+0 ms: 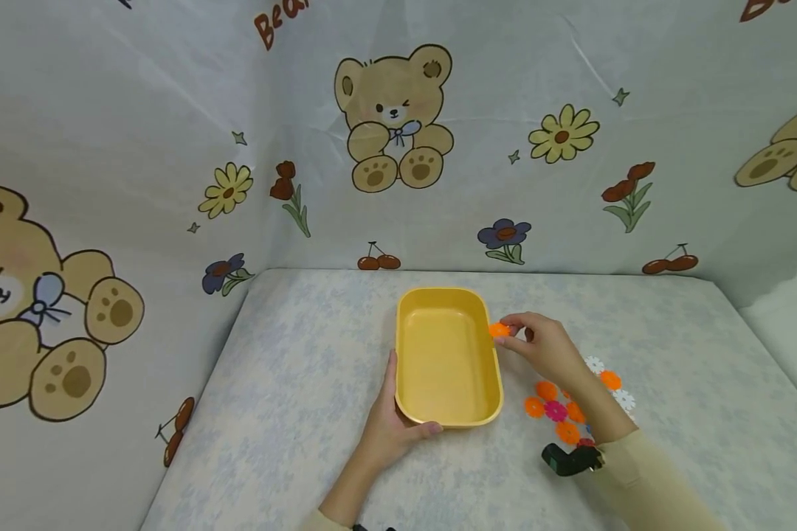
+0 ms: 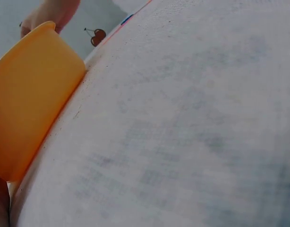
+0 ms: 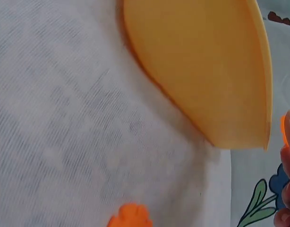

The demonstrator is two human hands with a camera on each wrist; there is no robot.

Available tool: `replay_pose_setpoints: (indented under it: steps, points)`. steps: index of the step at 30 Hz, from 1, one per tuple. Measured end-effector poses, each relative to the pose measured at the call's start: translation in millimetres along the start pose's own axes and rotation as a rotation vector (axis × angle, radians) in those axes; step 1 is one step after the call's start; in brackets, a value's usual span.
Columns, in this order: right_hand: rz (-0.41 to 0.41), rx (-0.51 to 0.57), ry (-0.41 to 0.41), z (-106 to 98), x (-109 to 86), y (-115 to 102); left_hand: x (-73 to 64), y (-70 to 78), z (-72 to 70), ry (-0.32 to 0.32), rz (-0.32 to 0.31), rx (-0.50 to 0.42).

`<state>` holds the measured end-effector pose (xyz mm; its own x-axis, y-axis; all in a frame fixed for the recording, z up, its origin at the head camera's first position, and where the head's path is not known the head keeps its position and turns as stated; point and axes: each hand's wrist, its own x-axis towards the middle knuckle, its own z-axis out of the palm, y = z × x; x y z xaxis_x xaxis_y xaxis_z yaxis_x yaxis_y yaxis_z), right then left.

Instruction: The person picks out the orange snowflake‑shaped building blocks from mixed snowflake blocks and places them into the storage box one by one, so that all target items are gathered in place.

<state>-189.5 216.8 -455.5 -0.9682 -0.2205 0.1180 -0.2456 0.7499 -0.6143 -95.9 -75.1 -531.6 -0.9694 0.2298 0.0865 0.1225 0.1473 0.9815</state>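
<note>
A yellow plastic tray (image 1: 448, 361) with rounded corners stands on the table. My left hand (image 1: 387, 429) grips its near left corner, fingers along the left side and thumb across the front edge. Between thumb and fingertips my right hand (image 1: 543, 345) pinches an orange flower-shaped piece (image 1: 499, 330), right at the tray's right rim. The right wrist view catches only a sliver of that piece (image 3: 284, 128), beside the tray's outer wall (image 3: 201, 71). In the left wrist view, the tray's side (image 2: 36, 90) hides part of the right hand.
Several loose flower-shaped pieces lie right of the tray, among them a pink one (image 1: 556, 411), an orange one (image 1: 534, 407) and a white one (image 1: 623, 400); the right forearm covers some. A black wrist device (image 1: 564, 460) sits by the right sleeve. Bear-print cloth (image 1: 465, 214) stands behind the table.
</note>
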Motion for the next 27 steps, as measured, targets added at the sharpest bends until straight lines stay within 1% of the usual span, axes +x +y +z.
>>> replay_pose_setpoints:
  steps: [3, 5, 8, 10, 15, 18, 20, 24, 27]
  points:
    - [-0.028, 0.038, 0.005, 8, 10.5, -16, 0.3, -0.4, 0.3, -0.014, 0.007, -0.022]
    - [-0.044, 0.056, -0.005, 15, 15.9, -26, 0.6, -0.5, 0.7, -0.022, 0.012, -0.039]
    - [-0.071, 0.061, -0.028, 27, 22.5, -37, 1.1, -0.5, 0.8, -0.023, 0.006, -0.037]
    - [-0.091, 0.036, -0.033, 36, 27.0, -43, 1.3, -0.8, 0.3, -0.019, -0.002, -0.037]
    - [-0.104, -0.089, -0.051, 50, 37.0, -59, 1.8, -1.1, -1.5, -0.023, -0.026, -0.073]
    - [-0.092, -0.143, -0.085, 57, 42.8, -66, 1.8, -0.7, -2.3, -0.026, -0.039, -0.094]
    - [-0.067, -0.151, -0.115, 62, 47.6, -70, 1.7, -0.4, -2.8, -0.022, -0.040, -0.084]
    - [-0.005, -0.135, -0.166, 74, 57.6, -73, 1.4, -0.2, -3.6, -0.011, -0.039, -0.053]
    - [0.048, -0.105, -0.177, 83, 63.1, -73, 1.1, -0.2, -3.2, -0.009, -0.036, -0.040]
